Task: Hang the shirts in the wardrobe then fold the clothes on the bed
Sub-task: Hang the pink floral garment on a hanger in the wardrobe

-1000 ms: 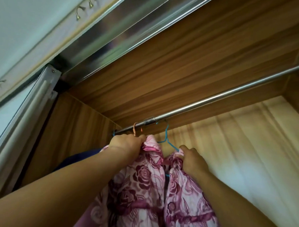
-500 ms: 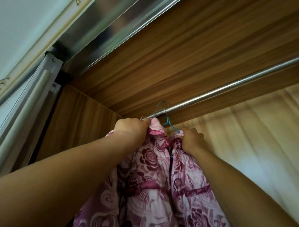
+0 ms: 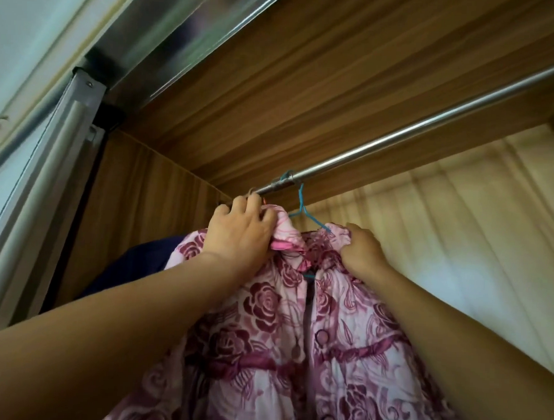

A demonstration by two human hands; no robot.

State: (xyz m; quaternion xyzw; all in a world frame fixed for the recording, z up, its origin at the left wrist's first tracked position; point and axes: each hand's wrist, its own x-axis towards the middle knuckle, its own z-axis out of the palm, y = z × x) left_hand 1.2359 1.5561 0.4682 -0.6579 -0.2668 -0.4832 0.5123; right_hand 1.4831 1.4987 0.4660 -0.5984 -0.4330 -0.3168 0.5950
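A pink shirt with dark rose print hangs in front of me on a blue wire hanger. The hanger's hook sits over the steel wardrobe rail. My left hand grips the shirt's left collar and shoulder just under the rail. My right hand grips the right shoulder of the shirt. The shirt's buttoned front faces me; its lower part runs out of view.
A dark blue garment hangs behind the pink shirt at the rail's left end. The wardrobe's wooden top and pale back panel surround the rail. A metal sliding-door frame stands at left. The rail to the right is bare.
The hanger's hook has gone up onto the rail and now sits over it. Both hands have kept their hold on the shirt's shoulders and spread slightly apart.
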